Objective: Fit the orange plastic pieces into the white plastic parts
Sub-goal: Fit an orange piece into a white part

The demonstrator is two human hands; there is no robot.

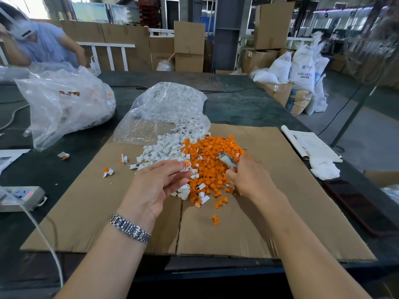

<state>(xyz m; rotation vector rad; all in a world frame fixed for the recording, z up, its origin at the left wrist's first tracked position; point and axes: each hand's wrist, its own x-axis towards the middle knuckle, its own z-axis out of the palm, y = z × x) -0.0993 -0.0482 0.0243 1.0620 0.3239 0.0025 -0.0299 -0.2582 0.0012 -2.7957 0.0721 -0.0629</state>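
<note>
Orange pieces [212, 160] heap beside white parts [164, 147] spilling from a clear bag [164, 108]; left hand [155, 186] pinches an assembled part [186, 166], right hand [248, 180] blurred, grip unclear.

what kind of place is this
Probably a factory or warehouse assembly floor: stacked cardboard boxes, sacks marked ABS resin, and loose piles of orange pieces and white parts.

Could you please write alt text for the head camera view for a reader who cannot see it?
A person's left hand pinches a white plastic part with an orange piece in it, while the right hand, blurred, reaches into the orange pieces. Loose white parts spill from a clear bag onto cardboard.
</note>
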